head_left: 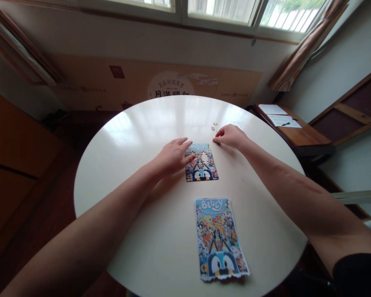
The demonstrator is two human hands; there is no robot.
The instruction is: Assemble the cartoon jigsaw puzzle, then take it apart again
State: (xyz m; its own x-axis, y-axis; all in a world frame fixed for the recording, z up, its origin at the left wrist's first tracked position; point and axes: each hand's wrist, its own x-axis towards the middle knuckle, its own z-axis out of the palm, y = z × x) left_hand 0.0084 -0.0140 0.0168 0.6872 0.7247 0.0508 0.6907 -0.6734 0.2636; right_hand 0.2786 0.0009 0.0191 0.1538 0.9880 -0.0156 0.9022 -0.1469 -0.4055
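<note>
A jigsaw puzzle (pixel 200 175) with a blue cartoon dog lies mostly assembled at the middle of the table, with a pale gap in its upper right part. My left hand (pixel 175 156) rests over its left edge, fingers spread and holding nothing. To the right of the puzzle's top corner, my right hand (pixel 230 136) is pinched downward at a small puzzle piece, partly hidden by the fingers. Just beyond those fingertips lie a few loose puzzle pieces (pixel 215 123). Nearer to me is a torn-edged printed picture (pixel 220 239) of the same design, lying flat.
The round white table (pixel 136 123) fills the middle of the view. Behind it stands a tan printed panel (pixel 204 80) below the windows. A wooden side desk (pixel 311 134) at the right holds papers (pixel 280 120) and a pen. Curtains hang on both sides.
</note>
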